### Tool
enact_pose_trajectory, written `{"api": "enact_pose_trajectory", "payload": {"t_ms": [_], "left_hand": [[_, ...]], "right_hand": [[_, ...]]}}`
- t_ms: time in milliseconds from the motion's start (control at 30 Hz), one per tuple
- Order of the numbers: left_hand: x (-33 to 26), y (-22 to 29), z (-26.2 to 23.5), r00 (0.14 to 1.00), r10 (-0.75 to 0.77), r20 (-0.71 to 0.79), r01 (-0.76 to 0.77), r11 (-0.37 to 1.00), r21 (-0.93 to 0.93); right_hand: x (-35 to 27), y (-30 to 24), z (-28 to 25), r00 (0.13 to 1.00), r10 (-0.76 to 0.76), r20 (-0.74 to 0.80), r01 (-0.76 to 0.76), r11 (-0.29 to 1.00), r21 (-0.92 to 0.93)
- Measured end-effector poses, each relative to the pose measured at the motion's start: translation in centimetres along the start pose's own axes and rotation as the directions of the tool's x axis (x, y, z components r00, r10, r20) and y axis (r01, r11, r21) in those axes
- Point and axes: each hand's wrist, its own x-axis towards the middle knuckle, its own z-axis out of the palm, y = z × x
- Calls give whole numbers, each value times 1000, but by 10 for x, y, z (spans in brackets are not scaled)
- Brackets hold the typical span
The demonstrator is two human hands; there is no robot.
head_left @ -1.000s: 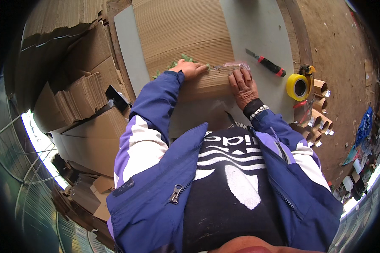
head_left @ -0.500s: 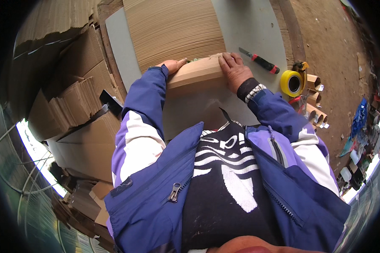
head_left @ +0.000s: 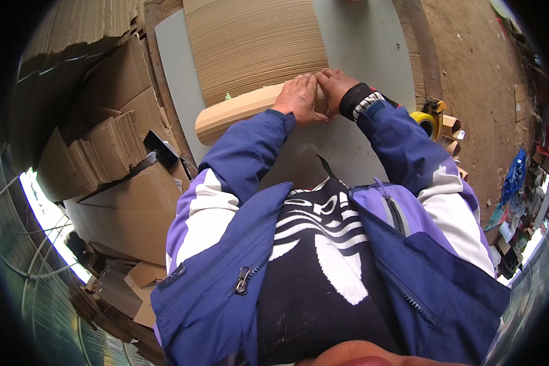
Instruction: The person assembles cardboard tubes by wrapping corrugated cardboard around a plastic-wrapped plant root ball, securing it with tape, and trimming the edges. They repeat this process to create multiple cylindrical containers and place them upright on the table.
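A folded cardboard sleeve (head_left: 235, 113), long and faceted like a tube, lies across the near edge of a stack of ridged cardboard sheets (head_left: 256, 46). A small green bit shows at its far edge. My left hand (head_left: 297, 99) is closed over the sleeve toward its right end. Right beside it, my right hand (head_left: 337, 89) grips the same end, thumbs close together. What lies inside the sleeve is hidden.
A grey board (head_left: 363, 46) lies beneath the stack. Right of my sleeve are a yellow tape roll (head_left: 424, 124) and short cardboard tubes (head_left: 451, 125). Flattened cardboard boxes (head_left: 128, 195) fill the left side. Mixed litter (head_left: 518, 207) lies at the far right.
The sleeve has shifted left. My left hand has moved right along it, from the left end to beside my right hand. My right forearm now mostly covers the red-and-black knife.
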Motion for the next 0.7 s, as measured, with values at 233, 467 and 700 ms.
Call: {"api": "enact_pose_trajectory", "payload": {"t_ms": [233, 467, 700], "left_hand": [[8, 18, -17, 991, -81, 108, 75, 996, 56], [16, 24, -25, 976, -131, 173, 117, 989, 87], [36, 18, -47, 960, -137, 243, 132, 991, 38]], "right_hand": [[-55, 27, 69, 794, 203, -572, -8, 946, 324], [-77, 46, 137, 704, 492, -513, -16, 733, 680], [-46, 70, 165, 785, 580, -219, 206, 90, 974]]}}
